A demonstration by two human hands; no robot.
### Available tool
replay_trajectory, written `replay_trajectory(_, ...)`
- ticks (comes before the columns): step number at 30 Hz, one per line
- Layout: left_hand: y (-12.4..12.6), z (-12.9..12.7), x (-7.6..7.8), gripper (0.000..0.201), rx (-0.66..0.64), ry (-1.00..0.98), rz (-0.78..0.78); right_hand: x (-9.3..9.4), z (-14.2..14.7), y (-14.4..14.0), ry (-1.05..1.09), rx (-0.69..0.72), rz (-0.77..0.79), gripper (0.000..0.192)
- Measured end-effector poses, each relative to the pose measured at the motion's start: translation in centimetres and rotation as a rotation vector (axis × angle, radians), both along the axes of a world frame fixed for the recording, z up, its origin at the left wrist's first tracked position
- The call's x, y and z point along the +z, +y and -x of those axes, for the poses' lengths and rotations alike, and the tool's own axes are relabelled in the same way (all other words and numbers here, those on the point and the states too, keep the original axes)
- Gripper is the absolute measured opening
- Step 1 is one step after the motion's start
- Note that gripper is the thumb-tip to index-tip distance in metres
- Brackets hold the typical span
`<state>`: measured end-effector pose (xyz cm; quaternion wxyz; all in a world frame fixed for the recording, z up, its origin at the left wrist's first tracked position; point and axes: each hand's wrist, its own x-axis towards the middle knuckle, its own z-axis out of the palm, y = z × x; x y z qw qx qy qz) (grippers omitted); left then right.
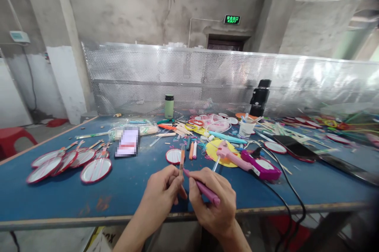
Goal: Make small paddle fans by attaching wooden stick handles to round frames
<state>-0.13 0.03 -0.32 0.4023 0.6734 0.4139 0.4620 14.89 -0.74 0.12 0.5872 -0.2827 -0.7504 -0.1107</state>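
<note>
My left hand (160, 195) pinches a thin wooden craft stick (182, 158), held upright above the front of the table. My right hand (217, 202) grips a purple marker (209, 194), its tip close to or touching the stick; I cannot tell which. The stick has an orange tint and a small dark mark. Just beyond it lies a white round disc with a red rim (173, 156). Beside that disc are an orange marker (191, 150) and a pink-and-white marker (194, 151).
Several red-rimmed discs on sticks (96, 170) lie at the left near a phone (128, 142). Right of my hands, a pink glue gun (233, 156) rests by a purple box (262, 165) with black cables. A green bottle (169, 107) and white cup (246, 127) stand farther back.
</note>
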Motion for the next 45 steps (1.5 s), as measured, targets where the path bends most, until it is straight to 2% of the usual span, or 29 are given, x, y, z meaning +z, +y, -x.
replay_trajectory(29, 0.13, 0.02, -0.21, 0.029, 0.004, 0.007, -0.004, -0.17, -0.03, -0.11, 0.020, 0.008, -0.015, 0.014)
replay_trajectory(45, 0.23, 0.03, -0.22, 0.034, 0.016, 0.009, -0.016, -0.04, 0.04, 0.06, -0.036, 0.008, 0.000, 0.012)
